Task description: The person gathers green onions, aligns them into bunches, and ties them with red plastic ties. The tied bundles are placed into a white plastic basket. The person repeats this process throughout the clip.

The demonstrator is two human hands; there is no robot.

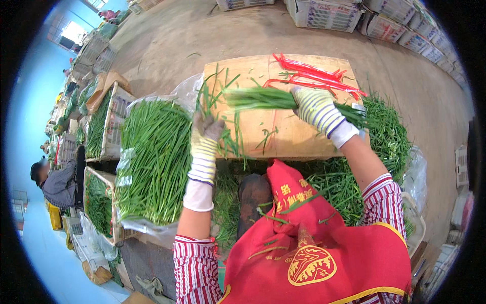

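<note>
A bunch of green garlic chives (262, 98) is gripped by my right hand (313, 106) in a striped knit glove. It extends sideways over a wooden board (250, 133), and its left end is blurred. My left hand (207, 131), gloved alike, is at the board's left edge beside loose cut leaves (228, 142). Its fingers are a little apart, with no bunch in them. Left of that hand lies a large heap of chives (153, 163) on clear plastic. Red plastic ties (315, 76) lie along the board's far right part.
More loose chives (387, 133) are piled right of the board and below its near edge. White crates (114, 121) of greens stand at left, near a seated person (60, 184). Stacked white crates (330, 17) line the far side. A red apron (315, 243) covers my lap.
</note>
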